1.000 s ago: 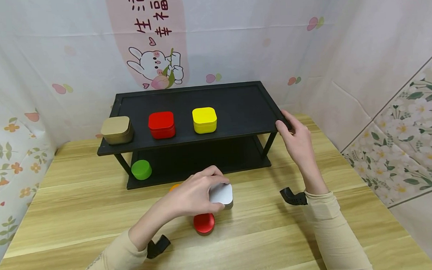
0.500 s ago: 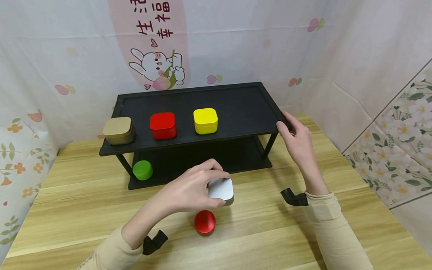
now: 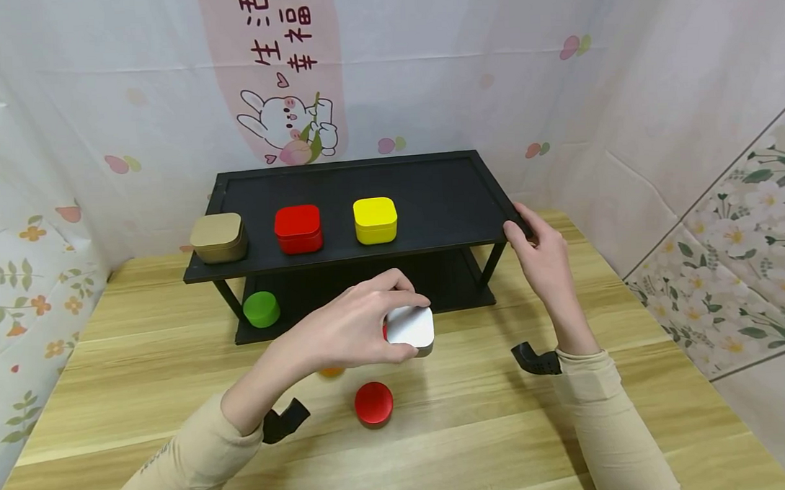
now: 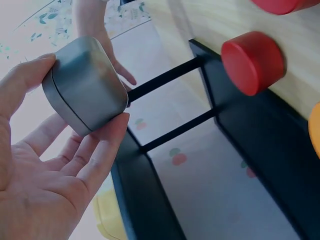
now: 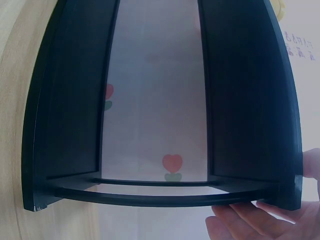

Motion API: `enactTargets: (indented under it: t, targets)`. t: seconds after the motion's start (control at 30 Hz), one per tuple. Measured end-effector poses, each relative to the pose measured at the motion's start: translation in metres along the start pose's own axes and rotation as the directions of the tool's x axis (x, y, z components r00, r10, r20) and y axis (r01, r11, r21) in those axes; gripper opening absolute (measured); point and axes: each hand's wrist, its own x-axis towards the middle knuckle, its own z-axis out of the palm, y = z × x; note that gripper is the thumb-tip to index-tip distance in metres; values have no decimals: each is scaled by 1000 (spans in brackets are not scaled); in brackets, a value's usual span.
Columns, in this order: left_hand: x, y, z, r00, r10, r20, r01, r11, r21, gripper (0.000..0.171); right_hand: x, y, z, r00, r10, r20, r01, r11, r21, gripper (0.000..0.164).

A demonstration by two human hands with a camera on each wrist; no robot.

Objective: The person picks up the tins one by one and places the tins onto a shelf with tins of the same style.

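A silver square tin (image 3: 411, 327) with a pale, shiny lid is pinched between the thumb and fingers of my left hand (image 3: 350, 329). In the left wrist view the tin (image 4: 87, 85) is clear of the table, in front of the shelf. My right hand (image 3: 543, 254) grips the right end of the black two-tier shelf (image 3: 436, 200), thumb on top. The right wrist view shows its fingers (image 5: 240, 220) under the upper board. On the upper tier stand a tan square tin (image 3: 219, 238), a red square tin (image 3: 299, 229) and a yellow square tin (image 3: 375, 220).
A green round tin (image 3: 261, 309) stands at the lower tier's left end. On the wooden table are a red round tin (image 3: 374, 404) and an orange tin (image 3: 332, 372) partly hidden by my left hand. Another red round tin (image 4: 252, 62) stands close to the shelf's lower board.
My left hand has lifted the silver tin and carried it slightly forward and right, toward the shelf. My right hand has stayed on the shelf's end.
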Motion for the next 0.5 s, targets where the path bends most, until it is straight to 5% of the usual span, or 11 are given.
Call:
enactTargets:
  t: [0.5]
  targets:
    - [34, 23, -28, 999, 46, 27, -47, 996, 69, 46, 0, 2, -1, 1000, -25, 10, 25, 1000, 3, 59]
